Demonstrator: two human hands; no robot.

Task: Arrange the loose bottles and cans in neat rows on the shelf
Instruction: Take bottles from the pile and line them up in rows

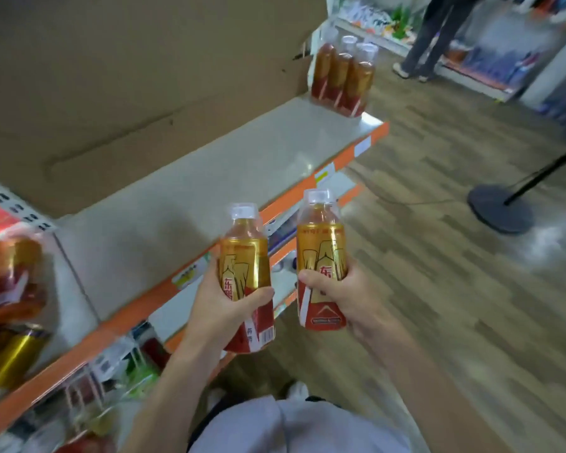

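Note:
My left hand [224, 305] grips a gold and red labelled bottle [244, 256] with a clear cap, held upright in front of the shelf's orange edge. My right hand [343, 295] grips a second matching bottle [321, 253] just to the right of it, over the floor. The grey shelf [183, 197] runs from lower left to upper right. A row of three matching bottles [342, 76] stands at its far right end. A blurred cluster of the same bottles [12, 289] stands at the near left end.
Brown cardboard [128, 76] backs the shelf. Lower shelves [138, 354] below hold mixed goods. A round black stand base [499, 207] sits on the wooden floor at right. A person's legs [428, 37] stand by distant shelving at the top right.

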